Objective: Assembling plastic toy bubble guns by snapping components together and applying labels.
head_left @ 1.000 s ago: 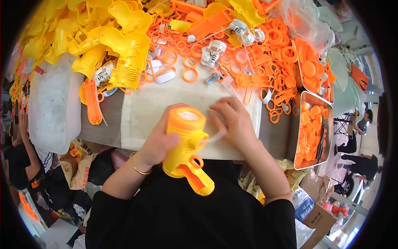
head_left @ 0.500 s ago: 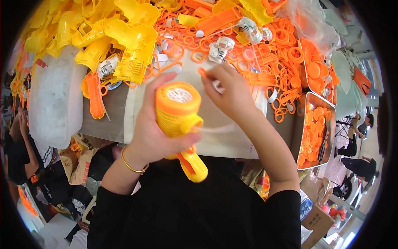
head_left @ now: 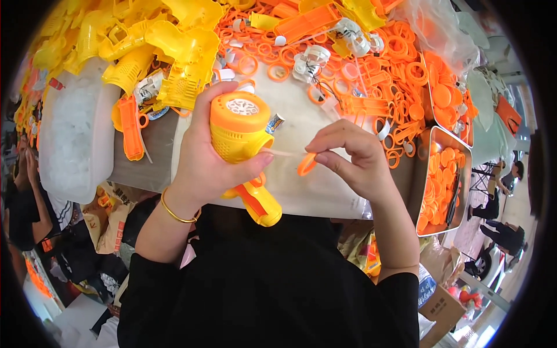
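My left hand [head_left: 200, 158] is wrapped round the body of a yellow and orange toy bubble gun [head_left: 238, 136]. The gun's orange front, with a white lattice disc, faces up, and its handle slants down toward me. From a round yellow opening on its side a thin pale tube [head_left: 283, 153] sticks out to the right. Close to the tube's end, my right hand [head_left: 355, 159] pinches an orange ring [head_left: 306, 165] between thumb and fingers. Whether ring and tube touch, I cannot tell. Behind the gun, a small printed cylinder like a battery [head_left: 275, 123] lies on the pale work sheet [head_left: 325, 200].
Yellow shell halves [head_left: 185, 64] are heaped at the back left, above a translucent white bin [head_left: 78, 133]. Orange rings and parts [head_left: 377, 87] spread over the back right, among white wired units [head_left: 311, 62]. At right, a metal tray [head_left: 422, 191] holds orange discs [head_left: 442, 185].
My right hand has come nearer and to the right with the orange ring, from the parts heap to beside the tube. The toy gun has shifted slightly away and left in my left hand.
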Available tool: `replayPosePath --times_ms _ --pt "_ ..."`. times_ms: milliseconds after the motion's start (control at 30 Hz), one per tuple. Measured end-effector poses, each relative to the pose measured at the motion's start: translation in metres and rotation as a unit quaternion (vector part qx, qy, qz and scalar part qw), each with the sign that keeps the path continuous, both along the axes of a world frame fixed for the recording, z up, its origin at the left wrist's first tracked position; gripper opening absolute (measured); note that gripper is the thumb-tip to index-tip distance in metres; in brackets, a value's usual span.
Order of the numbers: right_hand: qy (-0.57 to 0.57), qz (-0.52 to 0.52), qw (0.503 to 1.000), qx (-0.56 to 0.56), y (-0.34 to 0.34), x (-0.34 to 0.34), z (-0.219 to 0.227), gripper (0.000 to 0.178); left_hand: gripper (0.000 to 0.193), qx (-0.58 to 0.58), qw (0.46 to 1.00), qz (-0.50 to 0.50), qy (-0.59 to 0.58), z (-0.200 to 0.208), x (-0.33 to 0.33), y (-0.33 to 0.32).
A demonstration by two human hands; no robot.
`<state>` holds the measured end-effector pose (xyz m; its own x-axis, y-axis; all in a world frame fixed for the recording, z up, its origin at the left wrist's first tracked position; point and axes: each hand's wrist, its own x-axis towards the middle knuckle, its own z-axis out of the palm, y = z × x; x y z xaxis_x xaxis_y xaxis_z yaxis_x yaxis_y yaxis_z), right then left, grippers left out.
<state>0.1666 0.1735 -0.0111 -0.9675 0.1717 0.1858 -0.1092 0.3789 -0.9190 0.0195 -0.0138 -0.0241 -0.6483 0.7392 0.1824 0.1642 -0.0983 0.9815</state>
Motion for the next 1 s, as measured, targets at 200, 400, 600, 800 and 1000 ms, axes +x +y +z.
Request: replayPosePath --times_ms 200,400,600,800,1000 --pt "-0.011 0.036 0.999 -0.015 -0.004 -0.010 0.002 0.017 0.087 -0.044 0.992 -0.118 -0.004 -0.002 0.007 0.004" --pt "0.131 -0.009 0.988 0.081 -0.020 -0.008 -0.015 0.026 0.089 -0.053 0.996 -0.077 0.001 -0.001 0.015 0.011" --pt "-0.019 0.072 0.969 -0.234 -0.025 -0.018 -0.015 0.054 0.087 -0.021 0.995 -0.094 0.026 -0.007 0.014 -0.003" --pt "-0.027 0.101 0.974 -0.201 -0.039 -0.013 -0.017 0.044 0.085 0.002 0.997 -0.066 -0.050 -0.007 0.027 -0.028" --pt "-0.167 -0.075 0.965 -0.187 -0.025 -0.055 -0.042 0.024 0.066 0.042 0.971 0.059 -0.228 -0.018 0.007 -0.035"
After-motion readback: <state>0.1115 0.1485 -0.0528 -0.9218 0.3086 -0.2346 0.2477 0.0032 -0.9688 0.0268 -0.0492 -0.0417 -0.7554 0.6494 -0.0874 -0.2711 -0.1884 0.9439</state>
